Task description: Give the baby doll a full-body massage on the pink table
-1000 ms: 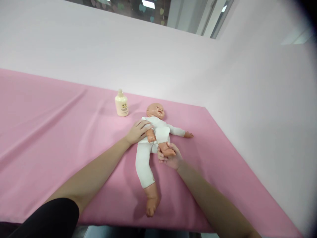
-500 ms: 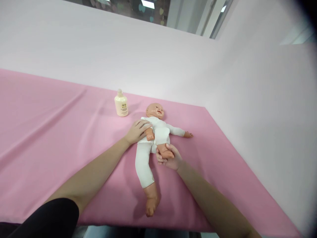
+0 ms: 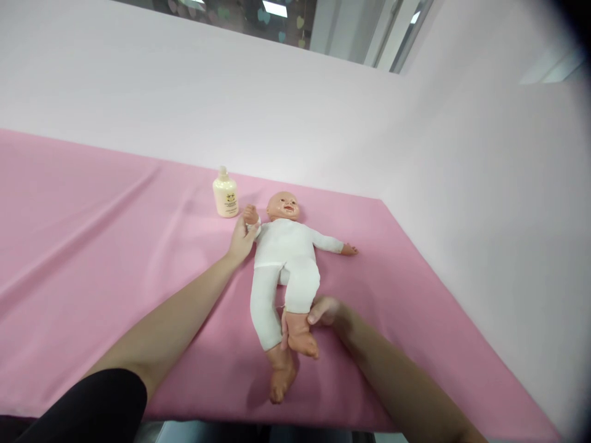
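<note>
A baby doll [image 3: 286,243] with a white cloth body lies on its back, head at the far end. My left hand [image 3: 242,239] is closed round the doll's arm on the left, near the wrist, with the doll's hand [image 3: 250,214] showing above my fingers. Round the lower part of the leg on the right, just above the foot [image 3: 302,341], my right hand [image 3: 318,312] is wrapped; some of its fingers are hidden behind that leg. The doll's other leg [image 3: 268,307] lies straight, and its other arm [image 3: 329,241] stretches out to the right.
A cream-coloured bottle [image 3: 226,195] stands upright just beyond my left hand. Pink cloth [image 3: 115,246] covers the table. A white wall [image 3: 258,111] runs behind it and another rises along the right edge.
The doll's bent leg has been lowered toward me with my right hand on it. My left hand has moved its arm from across the belly up and out to the left.
</note>
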Available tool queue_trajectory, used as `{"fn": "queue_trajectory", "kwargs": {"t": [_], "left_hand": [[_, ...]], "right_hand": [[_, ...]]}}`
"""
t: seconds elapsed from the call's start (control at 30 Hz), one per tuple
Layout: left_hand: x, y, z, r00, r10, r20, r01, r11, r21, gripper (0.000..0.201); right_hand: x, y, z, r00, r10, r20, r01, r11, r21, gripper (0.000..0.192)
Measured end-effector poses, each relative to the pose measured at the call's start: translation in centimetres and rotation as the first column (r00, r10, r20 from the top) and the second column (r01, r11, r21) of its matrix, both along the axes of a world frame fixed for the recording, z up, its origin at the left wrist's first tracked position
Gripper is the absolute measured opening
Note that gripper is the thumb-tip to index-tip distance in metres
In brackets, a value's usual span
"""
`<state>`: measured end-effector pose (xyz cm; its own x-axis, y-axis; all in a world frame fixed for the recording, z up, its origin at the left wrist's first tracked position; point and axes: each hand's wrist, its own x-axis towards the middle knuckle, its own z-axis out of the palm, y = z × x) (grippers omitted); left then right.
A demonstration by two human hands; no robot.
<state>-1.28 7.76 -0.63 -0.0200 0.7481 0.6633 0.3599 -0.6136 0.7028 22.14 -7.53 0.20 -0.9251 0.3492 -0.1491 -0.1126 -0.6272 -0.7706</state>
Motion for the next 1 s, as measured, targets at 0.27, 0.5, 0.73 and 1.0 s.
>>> {"fn": "queue_trajectory", "kwargs": {"t": [0.27, 0.5, 0.73, 1.0], "left_hand": [[-0.5, 1.1, -1.0, 0.995, 0.062, 0.078, -0.056, 0.995, -0.08, 0.043], [0.2, 0.1, -0.3, 0.992, -0.074, 0.104, 0.084, 0.992, -0.098, 0.041], [0.5, -1.2, 0.7, 0.95, -0.093, -0.299, 0.143, 0.978, 0.152, 0.032], [0.5, -2.2, 1.5, 0.786, -0.069, -0.614, 0.242, 0.949, 0.204, 0.032]], "right_hand": [[0.0, 0.1, 0.4, 0.965, 0.254, -0.063, -0.251, 0.967, 0.05, 0.043], [0.4, 0.6, -0.5, 0.947, 0.097, -0.307, -0.087, 0.995, 0.045, 0.053], [0.2, 1.3, 0.7, 0.886, -0.352, -0.303, 0.322, 0.936, -0.144, 0.044], [0.1, 1.7, 0.4, 0.834, -0.515, -0.199, 0.461, 0.848, -0.261, 0.047]]}}
